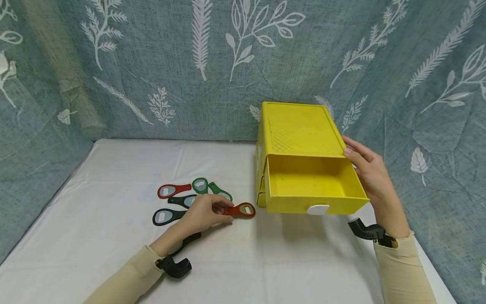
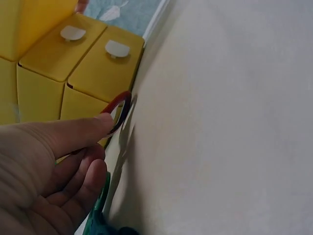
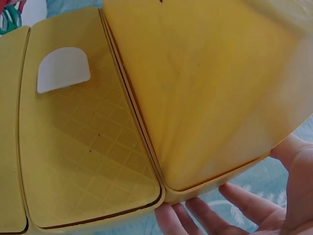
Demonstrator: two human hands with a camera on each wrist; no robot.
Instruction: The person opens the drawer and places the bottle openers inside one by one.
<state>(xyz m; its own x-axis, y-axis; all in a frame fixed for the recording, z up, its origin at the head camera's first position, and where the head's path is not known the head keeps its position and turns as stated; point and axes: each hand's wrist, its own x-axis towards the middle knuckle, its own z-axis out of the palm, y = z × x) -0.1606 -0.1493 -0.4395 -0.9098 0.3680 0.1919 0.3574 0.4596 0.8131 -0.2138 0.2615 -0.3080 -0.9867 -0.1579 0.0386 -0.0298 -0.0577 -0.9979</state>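
A red bottle opener (image 1: 247,210) is pinched by its handle end between the thumb and fingers of my left hand (image 1: 206,211), just above the white table and left of the cabinet. In the left wrist view its red rim (image 2: 128,98) stands edge-on past the thumb. My right hand (image 1: 370,171) touches the right side of a yellow drawer cabinet (image 1: 303,126), fingers fairly straight against its edge. The cabinet's top drawer (image 1: 311,177) is pulled out and holds nothing. In the right wrist view, fingertips (image 3: 171,220) rest along the cabinet's side.
Around my left hand lie more openers: a red one (image 1: 174,191), two green ones (image 1: 200,185) and several black ones (image 1: 165,216), some partly covered by the hand and forearm. Lower drawers with white knobs (image 2: 117,48) are closed. A patterned curtain (image 1: 171,63) hangs behind.
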